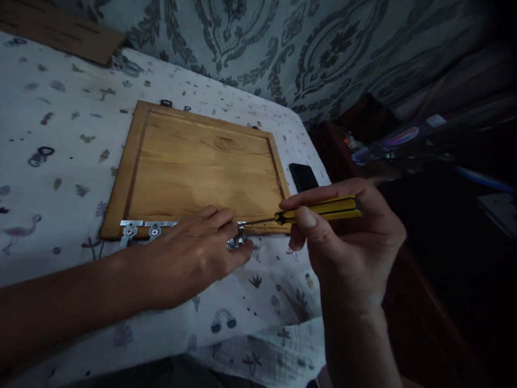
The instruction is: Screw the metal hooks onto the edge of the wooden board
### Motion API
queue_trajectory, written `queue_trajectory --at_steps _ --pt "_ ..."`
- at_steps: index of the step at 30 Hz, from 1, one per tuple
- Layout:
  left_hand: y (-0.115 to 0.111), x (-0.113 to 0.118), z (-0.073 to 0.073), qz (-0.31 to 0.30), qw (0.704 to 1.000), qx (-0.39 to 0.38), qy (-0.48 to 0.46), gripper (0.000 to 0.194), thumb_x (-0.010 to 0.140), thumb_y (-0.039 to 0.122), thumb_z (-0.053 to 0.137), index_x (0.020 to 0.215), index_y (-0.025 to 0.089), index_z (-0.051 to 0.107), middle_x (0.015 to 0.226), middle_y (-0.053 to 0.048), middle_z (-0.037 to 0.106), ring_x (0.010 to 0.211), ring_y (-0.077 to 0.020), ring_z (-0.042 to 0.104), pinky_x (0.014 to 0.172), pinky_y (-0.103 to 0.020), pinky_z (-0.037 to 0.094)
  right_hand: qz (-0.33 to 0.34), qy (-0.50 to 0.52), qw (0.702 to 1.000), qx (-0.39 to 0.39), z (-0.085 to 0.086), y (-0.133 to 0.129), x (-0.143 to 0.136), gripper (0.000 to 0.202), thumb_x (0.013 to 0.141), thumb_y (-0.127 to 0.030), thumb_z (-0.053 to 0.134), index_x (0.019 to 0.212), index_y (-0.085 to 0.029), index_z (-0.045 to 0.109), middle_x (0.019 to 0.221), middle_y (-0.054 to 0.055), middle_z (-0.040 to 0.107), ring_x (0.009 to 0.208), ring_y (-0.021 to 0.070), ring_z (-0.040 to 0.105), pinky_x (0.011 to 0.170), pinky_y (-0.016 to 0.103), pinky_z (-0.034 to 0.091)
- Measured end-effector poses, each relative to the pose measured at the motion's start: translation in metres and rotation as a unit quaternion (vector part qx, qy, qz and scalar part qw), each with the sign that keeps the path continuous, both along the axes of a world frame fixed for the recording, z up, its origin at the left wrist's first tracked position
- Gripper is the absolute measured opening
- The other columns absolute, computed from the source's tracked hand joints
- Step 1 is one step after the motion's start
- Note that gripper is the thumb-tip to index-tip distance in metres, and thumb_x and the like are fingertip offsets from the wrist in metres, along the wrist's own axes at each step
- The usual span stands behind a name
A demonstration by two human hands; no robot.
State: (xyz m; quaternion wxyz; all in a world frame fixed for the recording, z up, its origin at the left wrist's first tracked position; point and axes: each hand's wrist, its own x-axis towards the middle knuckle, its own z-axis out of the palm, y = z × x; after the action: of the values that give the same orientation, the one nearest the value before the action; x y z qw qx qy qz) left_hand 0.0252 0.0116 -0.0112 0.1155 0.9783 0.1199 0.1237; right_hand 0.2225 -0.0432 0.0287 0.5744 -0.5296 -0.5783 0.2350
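Pinching, head view: the right hand [351, 248] grips a yellow-and-black screwdriver [323, 209] by its handle, between thumb and fingers, its shaft slanting low toward the left hand [197, 253].
Left hand: thumb and fingers appear closed about a metal fitting [235, 242] at the near edge of the wooden panel [202, 167], fingers partly hiding it.
Wooden panel: flat on the patterned tablecloth [81, 161], reaching away beyond the left hand.
Screwdriver tip: right beside the left fingertips; whether it sits in a screw, I cannot tell. The shallow slant might make it skid out, jabbing a finger or scratching the wood.
Metal fitting: if the left fingers loosen, it could twist out of line with the edge.
Hinges [154, 230]: two show left of the left hand, at the same edge; a drifting wrist might knock them.
Tablecloth: a hard sideways push from the right hand could slide cloth and panel together.
Phone [304, 177]: just beyond the right hand, likely clear of a slip.
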Motion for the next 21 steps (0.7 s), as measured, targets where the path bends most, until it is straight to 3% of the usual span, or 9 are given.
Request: queue_trajectory --at_steps 4,10,21 --pt "0.0 0.0 -0.001 -0.001 1.0 0.005 -0.005 0.036 0.093 0.011 0.049 0.127 0.017 0.057 0.105 -0.012 0.063 0.106 -0.0281 0.052 0.085 -0.041 0.043 0.036 0.01 0.999 -0.032 0.002 -0.002 0.004 0.025 0.085 -0.032 0.075 0.11 -0.028 0.072 0.093 0.001 0.075 0.052 0.0098 0.062 0.047 0.026 0.056" --pt "0.0 0.0 -0.004 0.0 1.0 -0.011 -0.016 0.036 0.093 0.011 0.051 0.127 0.02 0.057 0.108 -0.011 0.064 0.107 -0.0266 0.053 0.089 -0.041 0.043 0.005 -0.052 0.999 -0.005 0.002 -0.003 0.002 0.01 0.082 -0.026 0.078 0.091 -0.024 0.075 0.088 0.001 0.074 0.047 0.0108 0.06 0.045 0.029 0.054" --pt "0.0 0.0 -0.001 -0.001 1.0 -0.006 0.0 0.035 0.094 0.012 0.049 0.127 0.02 0.057 0.11 -0.01 0.062 0.106 -0.0268 0.052 0.089 -0.042 0.044 -0.047 -0.103 0.993 0.033 -0.003 -0.004 -0.007 0.016 0.079 -0.018 0.08 0.088 -0.028 0.071 0.081 -0.003 0.07 0.051 0.0112 0.062 0.044 0.029 0.051"
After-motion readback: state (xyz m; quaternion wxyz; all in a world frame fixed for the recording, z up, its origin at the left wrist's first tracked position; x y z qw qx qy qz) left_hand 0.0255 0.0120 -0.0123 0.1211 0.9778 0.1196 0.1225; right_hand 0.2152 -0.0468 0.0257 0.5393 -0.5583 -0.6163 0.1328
